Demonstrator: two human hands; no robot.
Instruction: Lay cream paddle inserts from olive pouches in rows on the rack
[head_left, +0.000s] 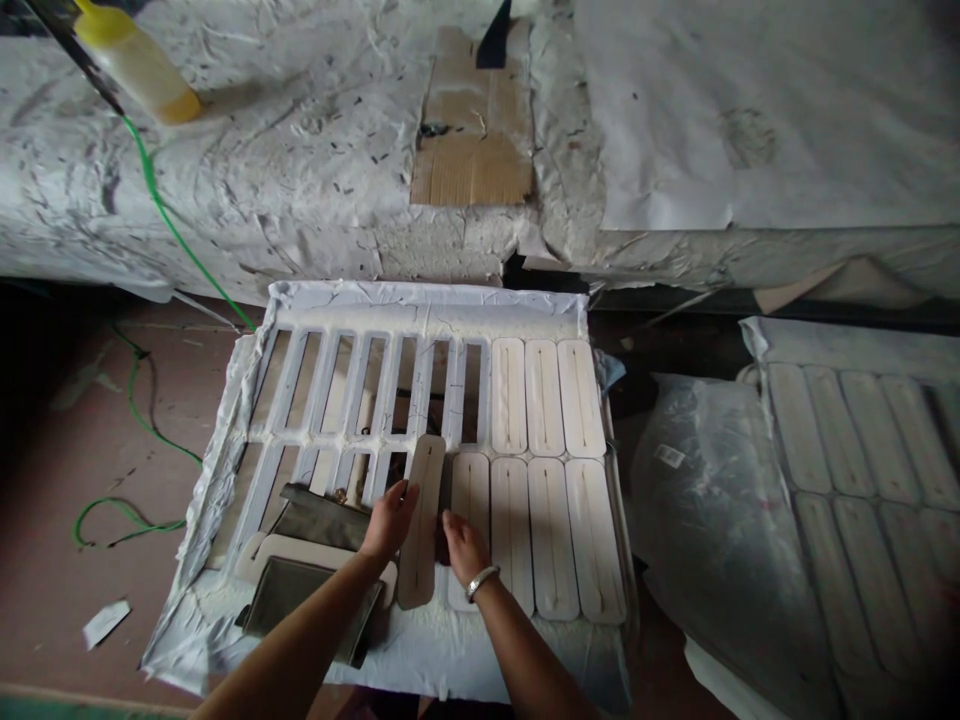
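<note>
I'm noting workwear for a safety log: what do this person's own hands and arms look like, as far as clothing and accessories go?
Both the left hand and the right hand are ungloved. The right wrist wears a shiny silver-coloured bangle; none shows on the left. No sleeve covers the visible forearms. Whether any rings are worn is unclear.

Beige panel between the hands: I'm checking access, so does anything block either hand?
Nothing visible does: the left hand holds the panel by its left edge; the right hand is close beside it.
</note>
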